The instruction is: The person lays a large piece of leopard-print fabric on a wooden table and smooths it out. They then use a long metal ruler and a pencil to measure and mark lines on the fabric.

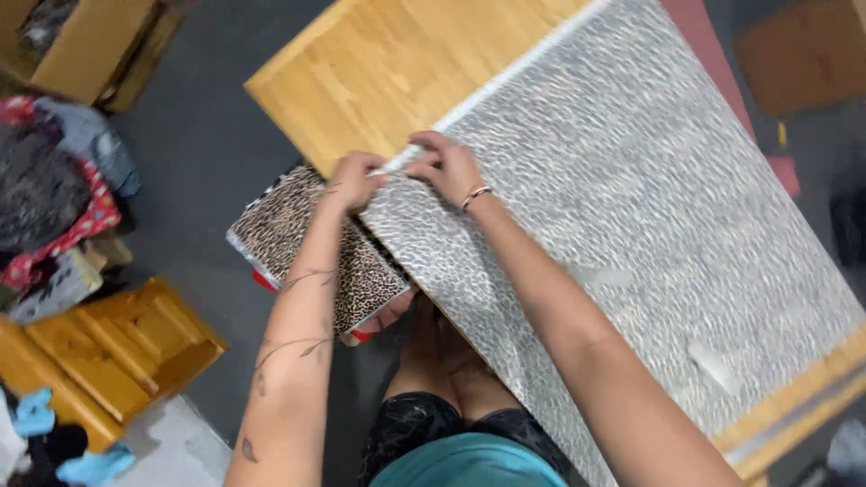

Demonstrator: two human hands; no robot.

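Note:
A large sheet of grey-and-white speckled patterned material (631, 207) lies over a pale wooden table (379, 63). My left hand (354, 179) and my right hand (446, 164) meet at the sheet's near-left corner, both pinching its white edge strip (505, 77) with closed fingers. A beaded bracelet (475, 194) is on my right wrist. Below my left forearm a leopard-print piece with red trim (298, 239) hangs off the table edge.
A small wooden step stool (117, 347) stands on the dark grey floor at lower left. Heaped clothes (54, 189) and a cardboard box (81, 41) sit at the left. My knees (442, 361) are under the table edge.

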